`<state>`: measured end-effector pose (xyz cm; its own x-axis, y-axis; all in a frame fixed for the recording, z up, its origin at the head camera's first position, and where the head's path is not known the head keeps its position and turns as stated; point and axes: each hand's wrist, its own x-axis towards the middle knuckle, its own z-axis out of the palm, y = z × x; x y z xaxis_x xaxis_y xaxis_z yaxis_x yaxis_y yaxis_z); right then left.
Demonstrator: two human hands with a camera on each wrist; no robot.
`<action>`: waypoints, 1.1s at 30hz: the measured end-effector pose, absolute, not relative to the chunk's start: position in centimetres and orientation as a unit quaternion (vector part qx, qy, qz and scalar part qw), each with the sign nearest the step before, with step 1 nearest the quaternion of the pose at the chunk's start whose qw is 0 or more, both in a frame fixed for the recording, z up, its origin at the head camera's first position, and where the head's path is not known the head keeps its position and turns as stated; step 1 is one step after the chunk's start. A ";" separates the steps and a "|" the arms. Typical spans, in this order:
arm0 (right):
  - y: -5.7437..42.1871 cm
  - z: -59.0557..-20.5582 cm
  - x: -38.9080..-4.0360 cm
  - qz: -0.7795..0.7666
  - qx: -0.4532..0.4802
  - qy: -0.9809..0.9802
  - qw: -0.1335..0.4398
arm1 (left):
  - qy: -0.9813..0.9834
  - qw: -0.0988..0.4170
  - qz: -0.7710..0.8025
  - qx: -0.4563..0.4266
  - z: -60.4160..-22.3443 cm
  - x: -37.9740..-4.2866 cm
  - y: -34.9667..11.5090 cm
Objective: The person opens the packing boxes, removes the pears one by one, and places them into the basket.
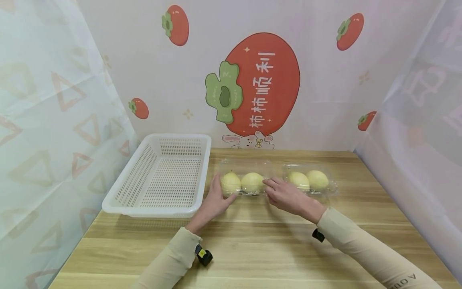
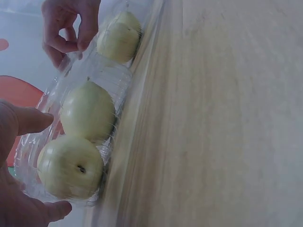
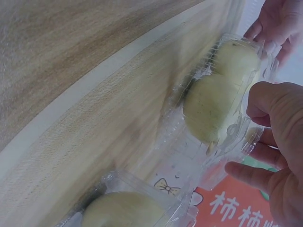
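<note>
A clear plastic clamshell box [image 1: 246,164] sits mid-table with two pale yellow pears [image 1: 231,184] inside. My left hand [image 1: 216,199] rests around its left end, thumb at the front corner, fingers spread toward the back. At the other end my right hand [image 1: 286,196] pinches the box's edge between thumb and fingertips; the left wrist view shows this right hand [image 2: 68,28] at the box's corner. Just right of it lies a second clear box [image 1: 301,166], also holding two pale pears [image 1: 317,180]. The first box's back side is partly hidden.
A white plastic basket [image 1: 155,211] with slotted walls stands to the left, close to the first box. Patterned white sheets form the back wall [image 1: 173,80] and both sides around the wooden table [image 1: 245,249].
</note>
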<state>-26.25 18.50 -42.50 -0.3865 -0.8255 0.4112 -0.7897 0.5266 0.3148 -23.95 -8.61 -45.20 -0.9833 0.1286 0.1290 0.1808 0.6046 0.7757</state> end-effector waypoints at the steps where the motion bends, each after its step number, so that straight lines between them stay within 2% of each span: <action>1: 18.5 -42.5 -26.3 -0.035 0.486 -0.831 0.268 | -0.895 0.025 -0.437 -0.085 -45.2 -24.0 -8.7; 15: 18.5 -42.5 -26.1 -0.046 0.481 -0.834 0.266 | -0.880 0.026 -0.463 -0.098 -45.9 -24.3 -9.1; 22: 18.7 -42.3 -25.9 -0.049 0.490 -0.830 0.262 | -0.862 0.001 -0.496 -0.103 -46.1 -24.3 -9.3; 33: 18.6 -43.0 -25.4 -0.051 0.473 -0.835 0.276 | -0.866 0.002 -0.492 -0.094 -46.2 -24.5 -9.3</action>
